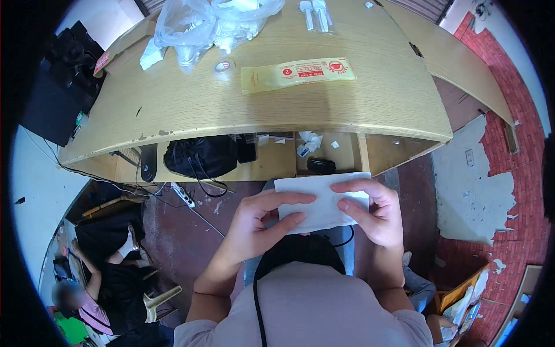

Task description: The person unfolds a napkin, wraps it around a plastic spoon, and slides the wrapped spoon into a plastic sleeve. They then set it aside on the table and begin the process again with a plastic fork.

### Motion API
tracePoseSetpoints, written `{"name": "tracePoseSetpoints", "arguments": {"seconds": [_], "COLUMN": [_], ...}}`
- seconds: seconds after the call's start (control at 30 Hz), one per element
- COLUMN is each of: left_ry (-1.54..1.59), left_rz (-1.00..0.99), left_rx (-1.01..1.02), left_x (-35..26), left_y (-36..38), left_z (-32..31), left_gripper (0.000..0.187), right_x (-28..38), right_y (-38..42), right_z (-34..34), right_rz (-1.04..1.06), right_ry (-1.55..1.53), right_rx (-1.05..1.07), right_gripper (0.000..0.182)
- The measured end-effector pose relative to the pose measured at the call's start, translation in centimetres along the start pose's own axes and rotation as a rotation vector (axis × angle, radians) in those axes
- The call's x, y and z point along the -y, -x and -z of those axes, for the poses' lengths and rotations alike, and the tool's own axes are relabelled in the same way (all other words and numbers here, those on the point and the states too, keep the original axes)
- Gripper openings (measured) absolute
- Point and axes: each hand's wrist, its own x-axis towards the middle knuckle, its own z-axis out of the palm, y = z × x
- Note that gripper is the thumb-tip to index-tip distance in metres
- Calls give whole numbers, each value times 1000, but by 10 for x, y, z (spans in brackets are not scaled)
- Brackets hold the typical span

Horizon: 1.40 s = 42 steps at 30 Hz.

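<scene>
A folded white sheet [325,209], soft like a paper napkin, is held flat over my lap, just in front of the desk's edge. My left hand [259,218] pinches its left side, thumb and forefinger lying over the top face. On the other side my right hand [374,209] grips the sheet the same way, its thumb pointing inward. Beyond the hands, a long yellow paper packet with red print [299,75] lies on the wooden desk [191,110]. A small roll of clear tape [223,68] sits left of the packet.
Plastic bags of white items [214,23] and white utensils in clear wrap [315,16] are at the desk's back. The shelf below holds a black drawstring bag [201,156] and a black case [321,166]. A power strip [182,195] hangs left. People sit behind me on both sides.
</scene>
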Motion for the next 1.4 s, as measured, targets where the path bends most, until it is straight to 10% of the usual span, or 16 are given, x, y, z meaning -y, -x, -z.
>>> {"name": "tracePoseSetpoints", "arguments": {"seconds": [0.97,1.13,1.23,1.4], "left_ry": [42,-471,108,881], "left_rz": [50,-524,-688,-755], "left_rx": [-7,-365,142,427], "left_x": [-8,-36,-52,-70], "left_y": [-2,6,8,0], "left_z": [1,6,-1,-52], "left_gripper": [30,22,22,47], "right_x": [-1,4,4,7], "right_y": [0,2,2,3], "right_z": [3,10,11,7], "right_rz": [5,-32,25,-30], "right_ry": [-40,-35,44,54], "right_rx": [-21,-60,-46,-83], "right_gripper": [22,23,24,24]}}
